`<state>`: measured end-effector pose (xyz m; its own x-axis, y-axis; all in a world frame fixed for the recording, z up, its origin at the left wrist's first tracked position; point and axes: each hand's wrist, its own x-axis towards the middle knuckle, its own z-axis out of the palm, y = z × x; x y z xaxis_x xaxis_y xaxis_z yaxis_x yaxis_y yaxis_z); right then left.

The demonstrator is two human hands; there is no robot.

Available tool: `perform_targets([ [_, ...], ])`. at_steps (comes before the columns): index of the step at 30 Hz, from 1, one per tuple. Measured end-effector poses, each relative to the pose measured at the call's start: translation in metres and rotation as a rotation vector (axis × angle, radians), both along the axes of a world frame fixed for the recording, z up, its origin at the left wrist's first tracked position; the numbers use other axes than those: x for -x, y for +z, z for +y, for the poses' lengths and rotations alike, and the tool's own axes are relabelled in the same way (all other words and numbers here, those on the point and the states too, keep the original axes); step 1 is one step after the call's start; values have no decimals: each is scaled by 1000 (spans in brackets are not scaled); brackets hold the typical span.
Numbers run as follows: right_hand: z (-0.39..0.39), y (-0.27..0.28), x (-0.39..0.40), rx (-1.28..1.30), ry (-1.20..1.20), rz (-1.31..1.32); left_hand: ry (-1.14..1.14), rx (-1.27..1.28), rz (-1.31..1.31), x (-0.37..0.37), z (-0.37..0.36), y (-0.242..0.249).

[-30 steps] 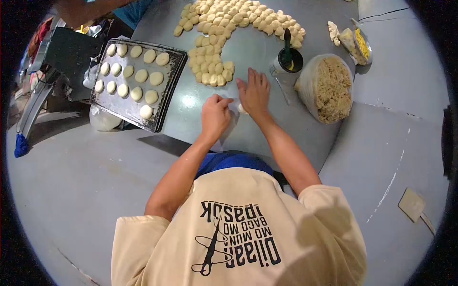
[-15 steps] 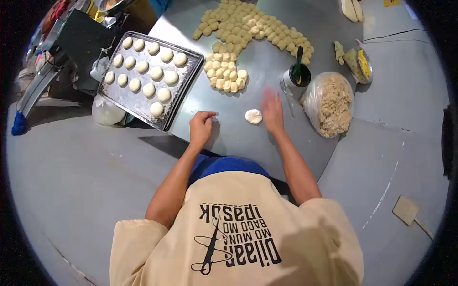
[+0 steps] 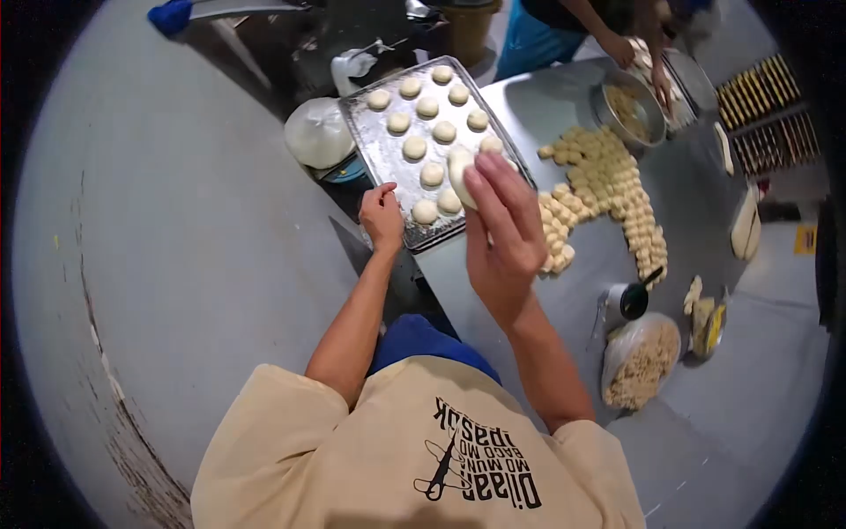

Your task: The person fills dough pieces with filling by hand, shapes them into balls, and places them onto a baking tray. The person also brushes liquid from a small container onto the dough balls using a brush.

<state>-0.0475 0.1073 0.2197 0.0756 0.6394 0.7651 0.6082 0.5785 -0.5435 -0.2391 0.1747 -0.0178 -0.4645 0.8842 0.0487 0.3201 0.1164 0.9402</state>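
In my right hand (image 3: 504, 234) is a pale round of dough (image 3: 460, 176), held at the fingertips above the near right part of a floured metal tray (image 3: 366, 145). Several smooth dough balls (image 3: 414, 147) sit in rows on that tray. My left hand (image 3: 382, 214) is at the tray's near left edge, its fingers curled; whether they grip the rim is hard to see. To the right of the tray, many small dough pieces (image 3: 617, 185) lie in a curved band on the metal table (image 3: 467, 282).
Beyond the table another person's hands (image 3: 619, 51) work near a metal bowl (image 3: 654, 132). At the right stand a dark cup (image 3: 633, 301), a plastic bag of crumbly filling (image 3: 641, 361) and a container with yellow contents (image 3: 712, 328). A white bag (image 3: 317, 134) hangs left of the tray.
My right hand has picked up the dough round from the table and moved it left over the tray. My left hand is now at the tray's edge. The view has turned left.
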Motion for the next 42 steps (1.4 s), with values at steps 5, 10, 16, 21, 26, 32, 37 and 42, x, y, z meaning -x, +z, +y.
perform_targets([
  [5, 58, -154, 71, 451, 180, -340, 144, -65, 187, 38, 8, -36],
  [10, -38, -201, 44, 559, 363, -443, -91, -82, 455, 32, 9, -8],
  [16, -121, -228, -54, 763, -45, -228, -232, -43, 763, 23, 24, -8],
  [21, -134, -242, -137, 888, -451, -90, -284, -35, 746, 48, 19, -37],
  [26, -108, -247, -204, 917, -633, 308, -320, -25, 822, 34, 16, -51],
  [32, -67, -286, -235, 989, -620, -165, -254, -93, 860, -21, -3, -2],
  [37, -71, -273, -233, 994, -430, 102, -645, -167, 516, -113, -51, 35],
  [42, -104, -176, -228, 624, -606, 645, -1001, 199, 78, -195, -91, 65],
])
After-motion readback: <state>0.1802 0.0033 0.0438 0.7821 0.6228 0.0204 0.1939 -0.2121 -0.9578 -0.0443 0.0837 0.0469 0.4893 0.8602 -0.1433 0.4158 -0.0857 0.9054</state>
